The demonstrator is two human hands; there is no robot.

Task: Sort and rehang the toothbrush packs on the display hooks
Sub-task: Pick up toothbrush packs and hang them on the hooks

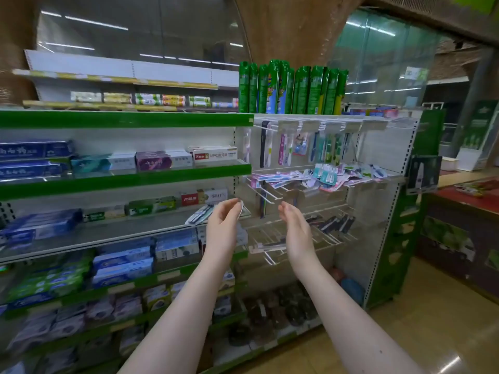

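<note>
While the left hand (225, 217) pinches a toothbrush pack (200, 215), right hand (293, 222) hovers relaxed.

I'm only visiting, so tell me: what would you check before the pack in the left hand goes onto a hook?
1. Grip on the pack: the left hand pinches the toothbrush pack by one end. Ok.
2. Other hand free to help: the right hand has relaxed fingers and holds nothing. Ok.
3. A free hook nearby: bare hooks stick out just beyond the fingers. Ok.
4. The pack's hanging hole facing a hook: hidden by the fingers. Cannot tell.
5. The pack's kind matches that hook: too blurred. Cannot tell.
6. Other packs hung properly: a pile of packs lies loose across the hooks to the right. Not ok.
</note>
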